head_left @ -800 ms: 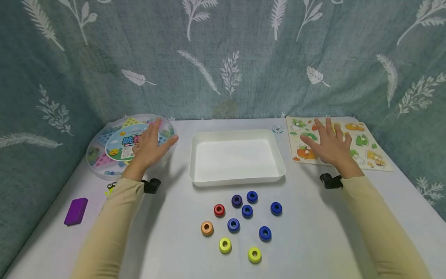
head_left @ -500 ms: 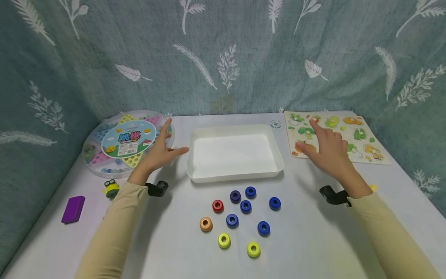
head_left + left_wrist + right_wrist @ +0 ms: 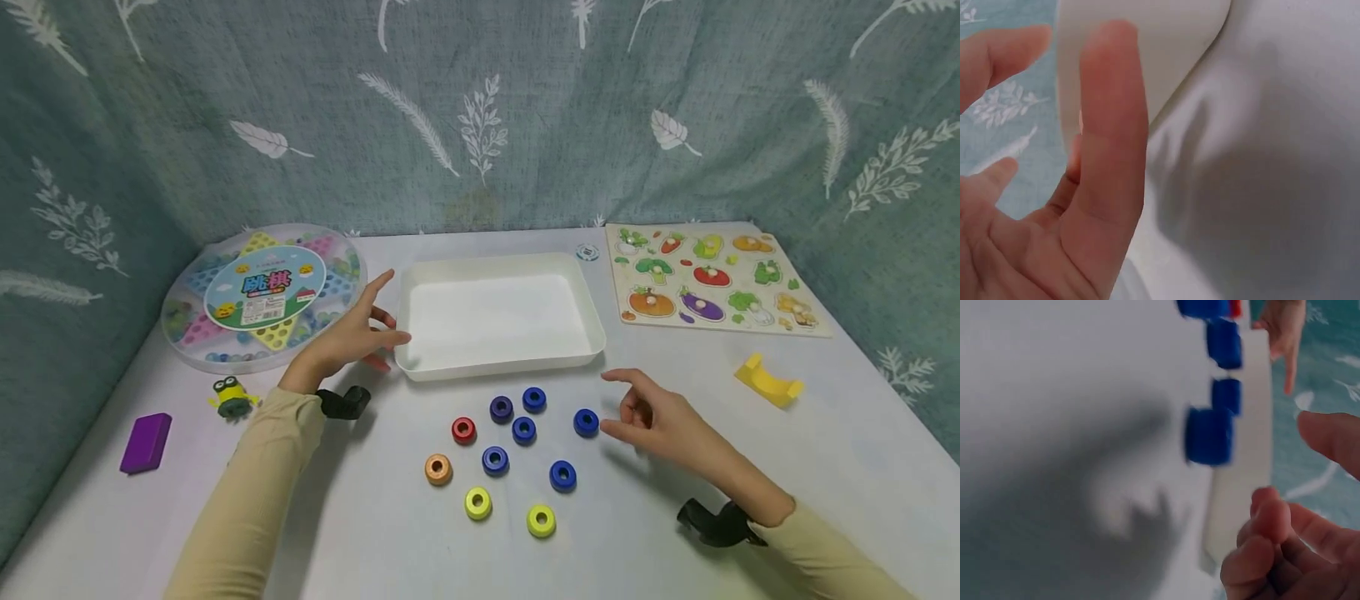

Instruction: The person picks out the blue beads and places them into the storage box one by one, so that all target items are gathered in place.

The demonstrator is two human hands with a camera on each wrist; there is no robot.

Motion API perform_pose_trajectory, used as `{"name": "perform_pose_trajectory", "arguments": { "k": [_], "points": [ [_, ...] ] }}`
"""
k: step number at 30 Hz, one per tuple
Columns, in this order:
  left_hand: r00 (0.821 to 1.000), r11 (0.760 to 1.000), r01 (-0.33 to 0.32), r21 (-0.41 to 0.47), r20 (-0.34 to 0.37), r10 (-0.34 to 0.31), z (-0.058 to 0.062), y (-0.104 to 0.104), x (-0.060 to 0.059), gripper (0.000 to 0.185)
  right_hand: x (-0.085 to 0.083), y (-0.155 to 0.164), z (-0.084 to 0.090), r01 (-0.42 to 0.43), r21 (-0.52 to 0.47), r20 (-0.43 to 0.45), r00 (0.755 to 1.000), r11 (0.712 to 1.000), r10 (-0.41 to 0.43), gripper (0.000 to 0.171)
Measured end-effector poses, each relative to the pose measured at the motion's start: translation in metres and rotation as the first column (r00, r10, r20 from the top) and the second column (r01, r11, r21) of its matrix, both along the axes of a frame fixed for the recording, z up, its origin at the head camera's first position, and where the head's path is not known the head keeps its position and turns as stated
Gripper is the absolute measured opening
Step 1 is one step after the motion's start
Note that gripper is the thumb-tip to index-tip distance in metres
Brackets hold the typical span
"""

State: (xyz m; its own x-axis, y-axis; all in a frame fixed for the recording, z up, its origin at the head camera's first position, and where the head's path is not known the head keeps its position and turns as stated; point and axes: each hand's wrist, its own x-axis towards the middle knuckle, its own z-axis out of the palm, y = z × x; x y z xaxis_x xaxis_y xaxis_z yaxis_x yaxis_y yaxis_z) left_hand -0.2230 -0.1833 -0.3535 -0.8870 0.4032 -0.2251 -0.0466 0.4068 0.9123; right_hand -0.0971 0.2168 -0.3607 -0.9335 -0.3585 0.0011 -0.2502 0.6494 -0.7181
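White cloth covers the table (image 3: 750, 500) that fills the lower half of the head view, with a teal leaf-print curtain (image 3: 525, 108) across the top. In the middle sits the white tray (image 3: 498, 360), rim up. At upper left lies the round game box (image 3: 187, 333) with its clear lid, and at upper right the vegetable peg puzzle (image 3: 712, 283) lies flat.

Your left hand (image 3: 348, 337) rests left of centre, just beside the tray's left edge, fingers (image 3: 382, 283) spread and straight, holding nothing; whether it touches the rim cannot be told. The left wrist view shows the same: straight fingers with the tray's corner (image 3: 1147, 56) behind them.

Your right hand (image 3: 663, 421) hovers low, right of centre, fingers loosely curled and apart, gripping nothing. Its fingertips are just beside the nearest blue ring (image 3: 587, 422); contact cannot be told. In the blurred right wrist view that ring (image 3: 1209, 436) lies near the curled fingers.

The other rings lie below the tray, well apart from your left hand: four more blue ones (image 3: 523, 430), a purple ring (image 3: 501, 408), a red ring (image 3: 463, 430), an orange ring (image 3: 438, 469) and two yellow-green rings (image 3: 541, 521).

A yellow curved block (image 3: 768, 383) lies at mid right, a purple block (image 3: 146, 442) at far left, and a small yellow figure (image 3: 231, 396) near your left sleeve.
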Motion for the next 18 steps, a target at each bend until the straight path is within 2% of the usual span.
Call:
{"name": "perform_pose_trajectory", "arguments": {
  "k": [6,18],
  "points": [
    [0.998,0.999,0.006,0.053,0.061,-0.009,-0.007,0.000,-0.004,0.093,-0.001,-0.003,-0.011,-0.095,-0.041,0.100,0.990,0.995,0.099,0.049],
    [0.991,0.998,0.021,0.054,0.127,-0.028,-0.011,0.000,-0.009,0.091,-0.014,-0.008,-0.018,-0.152,-0.046,0.103,0.982,0.987,0.156,0.036]
  ]
}}
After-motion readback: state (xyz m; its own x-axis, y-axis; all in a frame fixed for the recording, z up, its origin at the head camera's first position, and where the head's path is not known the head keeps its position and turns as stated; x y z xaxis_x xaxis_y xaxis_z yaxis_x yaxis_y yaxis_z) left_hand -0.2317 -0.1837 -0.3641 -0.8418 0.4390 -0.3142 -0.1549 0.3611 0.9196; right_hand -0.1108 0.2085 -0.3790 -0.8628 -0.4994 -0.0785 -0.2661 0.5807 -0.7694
